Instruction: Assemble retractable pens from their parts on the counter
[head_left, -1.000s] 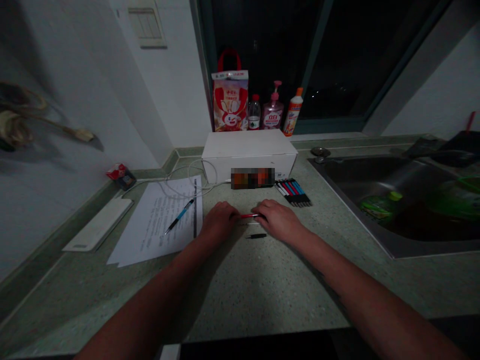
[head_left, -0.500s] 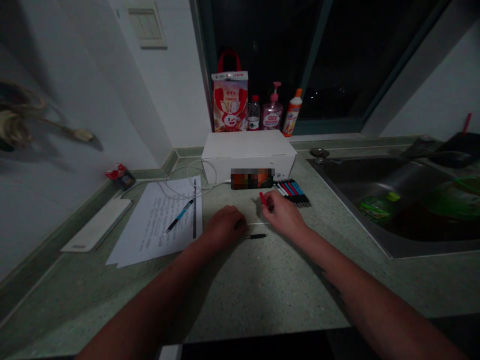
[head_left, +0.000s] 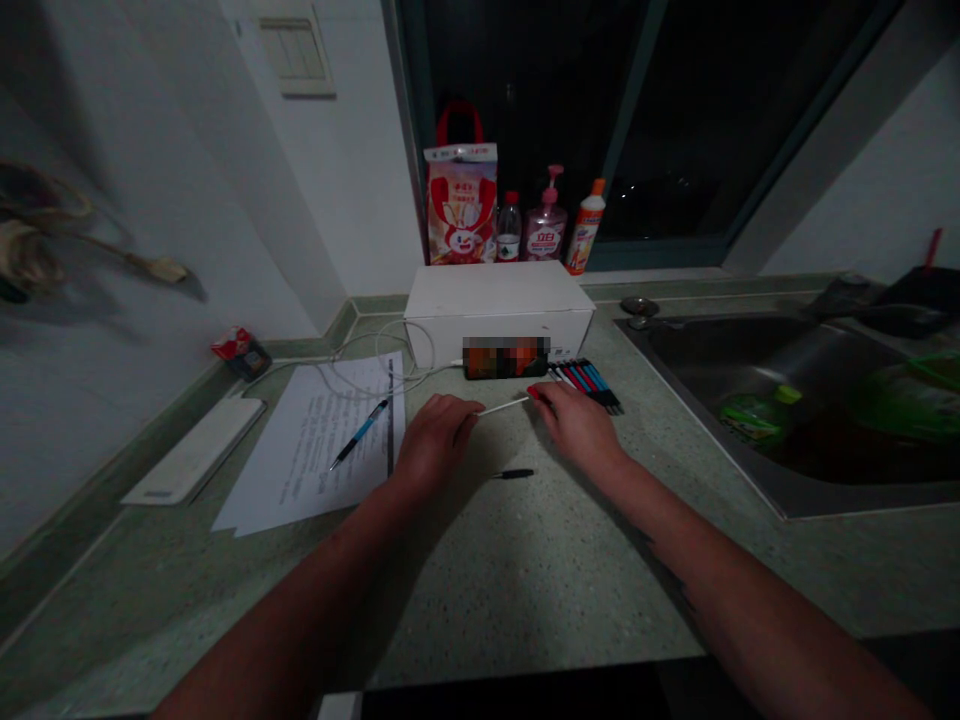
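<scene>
pinching thin white pen refill [head_left: 504,405] at red end with right hand [head_left: 577,430] fingers [head_left: 541,398], left hand [head_left: 435,438] fingers [head_left: 465,408] pressed together beside other end, above green bench [head_left: 525,580].

The white cardboard box [head_left: 498,295] has a smooth, matt finish. In front of it, a thin white plastic rod [head_left: 504,406] looks smooth, and a short black plastic pen part [head_left: 514,474] looks matt. Front-left of the box, the paper sheets [head_left: 315,450] are thin and matt, and the pen [head_left: 364,430] on them has a glossy blue plastic barrel. To the box's right, the sink [head_left: 742,350] is dull steel, and the speckled tabletop [head_left: 525,570] looks like matt stone.
</scene>
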